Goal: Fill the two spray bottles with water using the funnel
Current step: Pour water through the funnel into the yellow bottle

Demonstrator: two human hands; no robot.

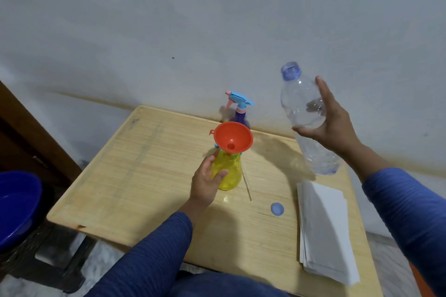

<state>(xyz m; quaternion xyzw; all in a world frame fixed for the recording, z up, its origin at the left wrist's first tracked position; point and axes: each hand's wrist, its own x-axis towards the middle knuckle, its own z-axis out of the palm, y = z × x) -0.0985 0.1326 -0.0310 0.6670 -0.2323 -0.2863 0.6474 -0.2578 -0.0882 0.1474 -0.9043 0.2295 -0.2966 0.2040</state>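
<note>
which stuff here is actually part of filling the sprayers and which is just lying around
In use: yellow spray bottle, orange funnel, purple spray bottle, water bottle, left hand, right hand.
Lying about: white papers, blue cap, blue tub.

A single head-worn wide-angle view looks forward and down from above the table's (135, 176) near edge, toward the wall (217, 19) behind it. Both forearms reach in from the bottom of the frame. The tabletop sits near, filling the lower half; straight edges bow outward.
</note>
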